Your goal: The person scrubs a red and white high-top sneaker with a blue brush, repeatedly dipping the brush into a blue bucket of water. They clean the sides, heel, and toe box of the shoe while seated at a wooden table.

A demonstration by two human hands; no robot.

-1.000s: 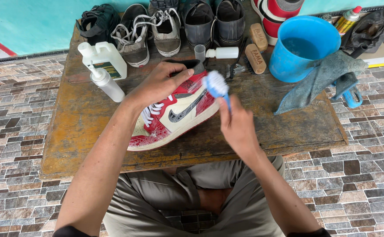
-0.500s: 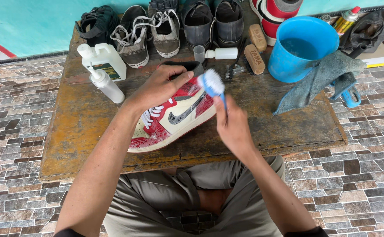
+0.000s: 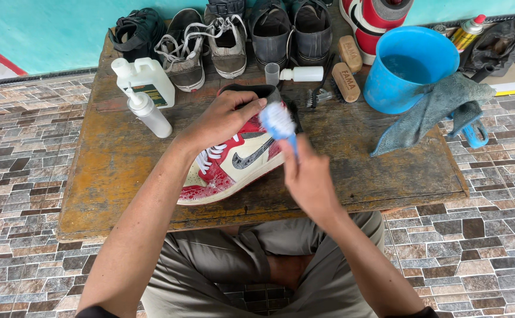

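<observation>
At frame centre, the left hand is gripping the sneaker at its collar while the right hand, closed around the brush, is scrubbing; light, short strokes should suit the heel.

An old brown wooden bench stands on a stone floor. On it lie shoes, two white bottles, brushes, a blue bucket and a grey cloth.

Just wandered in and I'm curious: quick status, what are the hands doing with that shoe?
Left hand gripping the red-and-white sneaker at its collar. Right hand holding a blue brush against the heel. Nothing in the way.
</observation>
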